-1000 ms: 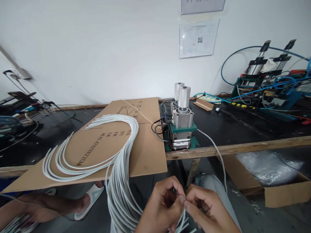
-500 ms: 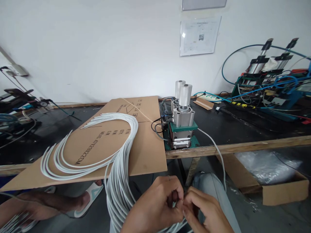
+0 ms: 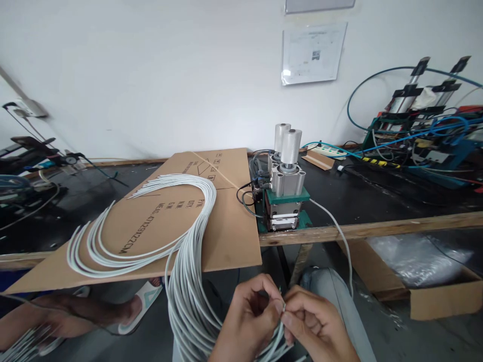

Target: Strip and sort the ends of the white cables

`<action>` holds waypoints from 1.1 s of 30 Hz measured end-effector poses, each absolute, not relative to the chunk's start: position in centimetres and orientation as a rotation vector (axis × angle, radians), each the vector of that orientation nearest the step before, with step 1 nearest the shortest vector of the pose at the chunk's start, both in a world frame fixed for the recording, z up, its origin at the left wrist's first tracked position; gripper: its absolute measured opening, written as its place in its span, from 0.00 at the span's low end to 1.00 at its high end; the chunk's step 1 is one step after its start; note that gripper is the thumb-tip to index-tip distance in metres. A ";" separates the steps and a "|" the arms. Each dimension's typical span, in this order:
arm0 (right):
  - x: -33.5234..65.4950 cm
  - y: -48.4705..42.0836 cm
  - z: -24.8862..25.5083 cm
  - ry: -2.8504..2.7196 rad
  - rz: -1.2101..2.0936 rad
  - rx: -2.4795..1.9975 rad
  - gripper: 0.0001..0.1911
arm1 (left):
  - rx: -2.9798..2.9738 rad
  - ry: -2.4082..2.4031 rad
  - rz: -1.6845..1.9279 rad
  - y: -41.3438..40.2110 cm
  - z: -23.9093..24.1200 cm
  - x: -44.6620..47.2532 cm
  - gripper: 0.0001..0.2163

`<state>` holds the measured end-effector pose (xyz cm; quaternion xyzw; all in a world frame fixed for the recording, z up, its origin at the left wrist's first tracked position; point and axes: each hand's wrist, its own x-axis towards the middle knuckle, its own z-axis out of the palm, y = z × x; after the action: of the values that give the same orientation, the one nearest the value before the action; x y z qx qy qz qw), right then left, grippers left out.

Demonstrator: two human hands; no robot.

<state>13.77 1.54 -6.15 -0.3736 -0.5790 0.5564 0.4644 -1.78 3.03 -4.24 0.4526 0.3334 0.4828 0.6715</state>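
Observation:
My left hand (image 3: 251, 317) and my right hand (image 3: 317, 322) meet above my lap, their fingertips pinched together at the end of a light-grey cable. A thin greenish wire tip (image 3: 279, 289) pokes up between the fingers. The rest of that cable end is mostly hidden by my fingers. Below and behind the hands hangs a thick bundle of light-grey cables (image 3: 188, 281), which drapes over the front edge of the cardboard sheet (image 3: 234, 236). Its far ends curve round in loops on the cardboard.
A metal pneumatic press (image 3: 289, 181) on a green base stands at the bench edge, just beyond my hands. More machinery with blue hoses (image 3: 411, 125) is at right. An open carton with clear plastic (image 3: 418, 256) sits below. Another person's leg (image 3: 86, 311) shows at lower left.
My hands have tilted and shifted slightly, with the fingertips still together. The greenish wire tip now shows between them. The view has moved a little to the left.

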 end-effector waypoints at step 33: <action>12.8 2.1 -8.2 -1.149 1.524 -0.715 0.15 | 0.763 0.720 1.293 1.8 -6.0 0.2 0.19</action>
<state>12.85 2.09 -8.22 -0.2987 -0.4801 0.6369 0.5241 0.24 1.80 -5.98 0.3389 0.3200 0.5745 0.6728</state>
